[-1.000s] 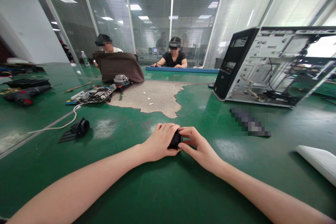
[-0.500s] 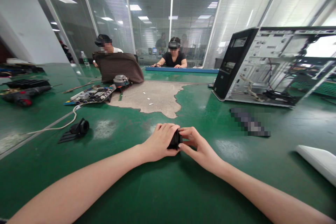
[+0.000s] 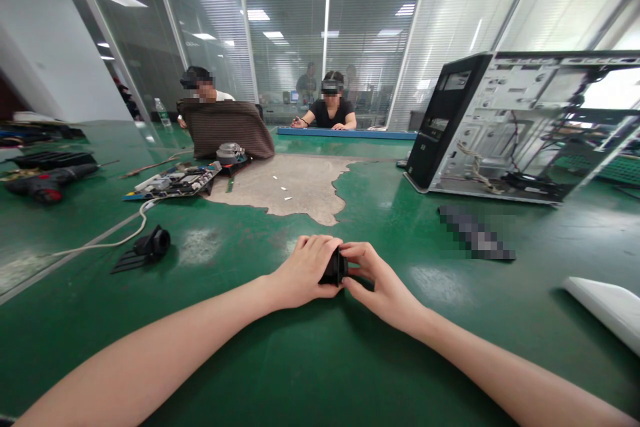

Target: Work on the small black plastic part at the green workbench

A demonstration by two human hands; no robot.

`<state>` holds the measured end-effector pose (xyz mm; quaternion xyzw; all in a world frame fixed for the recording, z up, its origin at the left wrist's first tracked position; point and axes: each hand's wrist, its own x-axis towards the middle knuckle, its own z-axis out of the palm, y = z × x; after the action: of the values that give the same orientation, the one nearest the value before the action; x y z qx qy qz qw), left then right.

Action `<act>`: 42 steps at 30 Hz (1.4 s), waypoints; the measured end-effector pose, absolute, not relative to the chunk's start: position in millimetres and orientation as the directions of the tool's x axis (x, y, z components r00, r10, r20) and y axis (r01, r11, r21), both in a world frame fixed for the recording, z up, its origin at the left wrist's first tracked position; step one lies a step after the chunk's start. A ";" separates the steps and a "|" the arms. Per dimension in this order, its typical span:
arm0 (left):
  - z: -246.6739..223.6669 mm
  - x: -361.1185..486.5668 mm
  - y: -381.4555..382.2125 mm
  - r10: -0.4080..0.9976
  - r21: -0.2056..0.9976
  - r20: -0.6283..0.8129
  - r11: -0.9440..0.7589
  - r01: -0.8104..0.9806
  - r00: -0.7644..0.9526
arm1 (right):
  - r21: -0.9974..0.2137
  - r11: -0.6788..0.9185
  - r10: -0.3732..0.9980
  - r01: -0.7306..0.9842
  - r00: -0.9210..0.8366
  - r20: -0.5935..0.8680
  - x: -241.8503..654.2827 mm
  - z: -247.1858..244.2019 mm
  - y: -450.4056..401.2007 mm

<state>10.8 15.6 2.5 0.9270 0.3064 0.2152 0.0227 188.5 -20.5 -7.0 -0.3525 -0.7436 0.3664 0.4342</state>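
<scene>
A small black plastic part [image 3: 336,268], dark and ribbed at its right edge, sits low over the green table, between my two hands. My left hand [image 3: 304,272] wraps over it from the left, and the palm covers much of it. On the other side my right hand [image 3: 374,280] has its thumb and fingertips on the part's right edge, curled around it. The part's exact kind cannot be made out. Left of the hands, a black duct-like piece [image 3: 145,248] with a round opening and a flat slatted base lies on the table.
An opened computer case [image 3: 450,127] stands at the right, near a blurred dark object [image 3: 475,233]. A white object [image 3: 607,310] lies at the right edge. Leftward are a circuit board [image 3: 175,180], a white cable [image 3: 143,220] and a power drill [image 3: 50,180]. Two people sit across the table.
The fingers of my right hand have shifted slightly along the part's edge. My left hand stays in place. The co-worker across the table has raised a hand a little.
</scene>
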 end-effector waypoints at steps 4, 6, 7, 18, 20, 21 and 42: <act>2.4 11.5 15.5 0.582 0.176 0.386 -0.808 0.562 0.716 | -0.846 0.492 0.842 0.204 -0.360 0.403 189.3 -9.4 -18.8; 2.5 11.6 15.5 0.585 0.175 0.386 -0.806 0.566 0.713 | -0.848 0.488 0.844 0.205 -0.359 0.399 189.3 -10.3 -18.1; 2.5 11.6 15.4 0.585 0.175 0.386 -0.805 0.566 0.713 | -0.847 0.489 0.844 0.211 -0.358 0.399 189.0 -10.3 -18.3; 2.1 12.2 15.8 0.600 0.213 0.399 -0.796 0.566 0.693 | -0.764 0.508 0.859 0.398 -0.304 0.412 189.7 -10.1 -19.0; 1.9 12.5 16.3 0.609 0.232 0.398 -0.790 0.567 0.686 | -0.741 0.468 0.884 0.481 -0.264 0.386 191.5 -13.8 -14.6; 2.0 12.7 16.5 0.614 0.240 0.398 -0.787 0.569 0.681 | -0.726 0.449 0.894 0.521 -0.248 0.374 192.5 -15.2 -12.6; -11.0 16.5 45.1 0.854 0.619 0.323 -0.517 0.591 0.408 | -0.523 0.419 0.902 0.742 -0.272 0.336 202.0 -14.5 -5.8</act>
<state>16.5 45.1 -11.0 0.8125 0.4445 0.3135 0.2096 202.0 -5.8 -14.5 -0.5227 -0.7864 0.1322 0.3016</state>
